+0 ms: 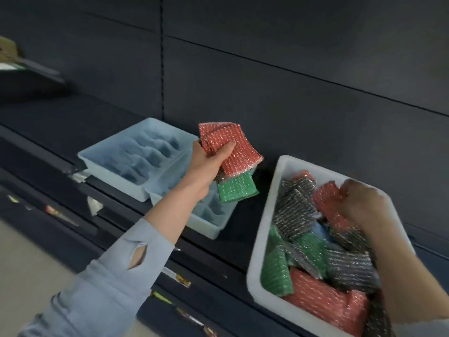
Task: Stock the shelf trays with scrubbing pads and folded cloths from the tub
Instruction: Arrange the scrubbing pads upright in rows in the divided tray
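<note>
The left hand (206, 161) has its fingers curled and its thumb pressed down on a fanned bunch of scrubbing pads (229, 152): two red glittery ones overlap under the thumb, a green pad (237, 190) hangs out below the palm, and a sliver of silver-grey shows between them. How many pads the bunch holds beyond these cannot be told. Just behind and below these fingers sit two pale blue compartment trays on the dark shelf (60, 117); the far tray (136, 159) shows its scalloped dividers, and the near tray (209, 215) lies partly hidden under the wrist and the hanging green pad. No pads lie in the compartments that can be seen.

The right hand (362, 207) is blurred; its fingers are bunched down onto a red pad (328, 203) inside the white tub (267, 215), though whether they have closed on it cannot be told. Around those fingers the tub holds a jumble of red, green and black-silver pads, with a bit of blue cloth (320, 231) in the middle; the pile overlaps too much to count.

Small price tags (177, 278) line the shelf edge below, their writing too blurred to read.
</note>
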### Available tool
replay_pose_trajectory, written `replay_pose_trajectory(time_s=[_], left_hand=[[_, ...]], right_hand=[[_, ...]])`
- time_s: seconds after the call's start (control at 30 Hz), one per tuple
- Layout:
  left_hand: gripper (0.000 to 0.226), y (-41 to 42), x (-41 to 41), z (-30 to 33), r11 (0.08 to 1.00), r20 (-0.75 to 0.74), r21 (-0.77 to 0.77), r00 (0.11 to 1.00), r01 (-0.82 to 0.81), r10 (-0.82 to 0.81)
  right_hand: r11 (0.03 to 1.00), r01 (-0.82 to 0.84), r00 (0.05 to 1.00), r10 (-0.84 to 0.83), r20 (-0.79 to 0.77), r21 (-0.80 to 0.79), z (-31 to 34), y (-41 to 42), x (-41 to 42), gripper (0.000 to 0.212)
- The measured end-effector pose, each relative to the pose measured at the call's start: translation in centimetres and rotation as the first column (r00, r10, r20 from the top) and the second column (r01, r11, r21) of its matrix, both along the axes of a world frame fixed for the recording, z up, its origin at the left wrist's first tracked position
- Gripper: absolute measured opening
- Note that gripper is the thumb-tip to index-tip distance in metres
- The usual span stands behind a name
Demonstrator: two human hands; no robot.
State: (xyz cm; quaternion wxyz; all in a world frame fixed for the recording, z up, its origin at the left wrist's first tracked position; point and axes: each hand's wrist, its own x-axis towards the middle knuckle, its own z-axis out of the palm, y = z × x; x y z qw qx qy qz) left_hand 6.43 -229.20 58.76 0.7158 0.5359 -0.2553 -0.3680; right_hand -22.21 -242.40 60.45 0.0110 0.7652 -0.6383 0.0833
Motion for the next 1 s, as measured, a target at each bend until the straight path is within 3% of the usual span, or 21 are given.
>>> replay_pose_trajectory(time_s=[0.1, 0.2, 0.37, 0.53, 0.83, 1.0], left_hand=[[0.052, 2.0, 7.4, -0.6, 0.999, -0.051, 0.043, 0.998, -0.018, 0.021], [0.048, 4.6, 15.1, -0.9, 0.995, -0.071, 0.079, 0.996, -0.055, 0.061], [0.045, 7.6, 25.9, -1.1, 0.987, -0.091, 0.100, 0.987, -0.122, 0.131], [0.057, 7.0, 32.2, -1.5, 0.989, -0.128, 0.099, 0.984, -0.112, 0.124], [0.051, 2.3, 38.4, -2.0, 0.987, -0.141, 0.134, 0.984, -0.086, 0.105], [0.054, 0.9, 40.9, -3.0, 0.987, -0.174, 0.154, 0.982, -0.049, 0.076]], right_hand=[[0.992, -0.103, 0.953, 0.119, 0.278, -0.073, 3.3, 1.8, 6.9, 0.032], [0.980, -0.169, 0.889, 0.198, 0.414, -0.107, 3.9, 3.7, 15.2, 0.033], [0.959, -0.273, 0.818, 0.190, 0.543, 0.074, 0.5, 4.9, 26.6, 0.025], [0.944, -0.319, 0.823, 0.229, 0.520, 0.088, -1.5, 5.1, 33.2, 0.020], [0.892, -0.434, 0.763, 0.438, 0.476, -0.125, -4.2, -0.5, 47.0, 0.027], [0.897, -0.427, 0.818, 0.436, 0.376, -0.111, -7.2, -2.5, 52.0, 0.019]])
